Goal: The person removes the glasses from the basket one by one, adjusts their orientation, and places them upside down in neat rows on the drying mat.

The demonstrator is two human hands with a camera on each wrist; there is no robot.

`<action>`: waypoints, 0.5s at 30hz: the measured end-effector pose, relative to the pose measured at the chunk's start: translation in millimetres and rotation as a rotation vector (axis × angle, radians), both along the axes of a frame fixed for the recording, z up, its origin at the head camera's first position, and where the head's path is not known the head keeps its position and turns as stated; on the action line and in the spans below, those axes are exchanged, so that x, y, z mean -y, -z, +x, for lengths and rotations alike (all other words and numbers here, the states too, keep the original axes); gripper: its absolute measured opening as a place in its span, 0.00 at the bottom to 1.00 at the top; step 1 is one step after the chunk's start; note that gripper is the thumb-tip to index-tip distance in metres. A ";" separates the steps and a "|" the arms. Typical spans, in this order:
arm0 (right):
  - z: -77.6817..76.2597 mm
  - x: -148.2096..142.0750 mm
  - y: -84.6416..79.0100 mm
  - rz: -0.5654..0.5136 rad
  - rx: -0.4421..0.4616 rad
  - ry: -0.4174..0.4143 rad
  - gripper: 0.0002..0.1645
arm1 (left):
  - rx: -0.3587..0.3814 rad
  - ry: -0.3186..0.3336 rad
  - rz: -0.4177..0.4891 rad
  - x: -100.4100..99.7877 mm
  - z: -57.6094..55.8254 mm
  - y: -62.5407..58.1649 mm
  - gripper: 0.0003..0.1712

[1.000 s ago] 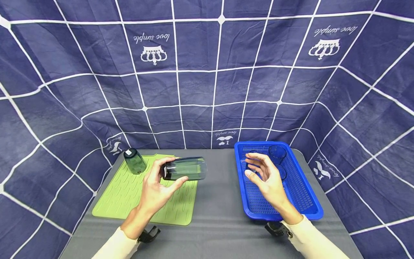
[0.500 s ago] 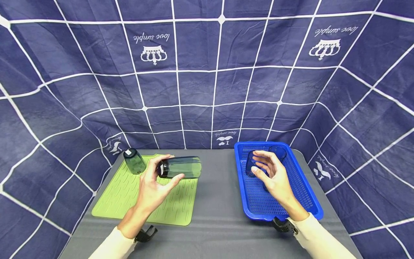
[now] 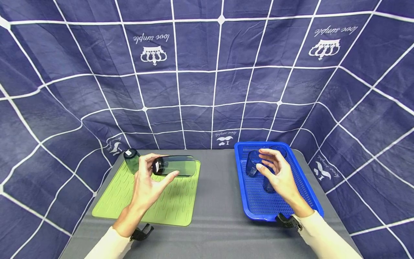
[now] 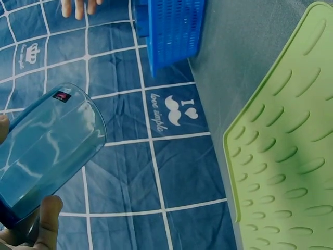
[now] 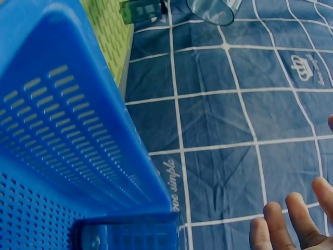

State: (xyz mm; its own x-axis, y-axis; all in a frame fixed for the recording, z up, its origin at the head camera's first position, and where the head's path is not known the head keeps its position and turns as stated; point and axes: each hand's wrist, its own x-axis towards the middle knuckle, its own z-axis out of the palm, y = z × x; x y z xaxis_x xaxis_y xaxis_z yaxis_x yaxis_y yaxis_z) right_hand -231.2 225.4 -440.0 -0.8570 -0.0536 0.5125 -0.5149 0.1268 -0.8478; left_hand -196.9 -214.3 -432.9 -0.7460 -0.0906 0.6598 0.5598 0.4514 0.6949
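My left hand (image 3: 146, 187) grips a tinted drinking glass (image 3: 178, 166) around its base end and holds it on its side above the green drying mat (image 3: 171, 207). The mouth of that glass points right; in the left wrist view a small dark label shows on the glass (image 4: 47, 151). Behind the hand, a second glass (image 3: 130, 158) stands upside down at the mat's far left corner, partly covered by the fingers. Over the blue basket (image 3: 244, 198) hovers my right hand (image 3: 279, 178), its fingers loosely bent with nothing between them.
Inside the basket are a glass (image 3: 252, 163) near its left wall, another glass (image 3: 268, 185) partly behind the right hand, and a glass (image 3: 280, 149) toward the back. A grey cloth (image 3: 220, 201) covers the table. A dark blue checked curtain (image 3: 197, 86) encloses the back and sides.
My left hand has carried the glass to the left, farther over the mat. The right hand has shifted a little right, uncovering glasses in the basket.
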 end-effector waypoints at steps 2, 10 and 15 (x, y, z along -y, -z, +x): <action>-2.0 -1.9 0.0 0.011 0.004 0.009 0.35 | -0.001 -0.010 0.000 1.7 -1.2 1.0 0.50; -10.4 -9.6 0.4 0.064 0.039 0.064 0.33 | -0.038 -0.024 0.011 8.0 -5.6 4.0 0.49; -16.8 -14.6 0.8 0.091 0.057 0.080 0.34 | -0.042 -0.076 -0.027 13.0 -9.5 4.2 0.49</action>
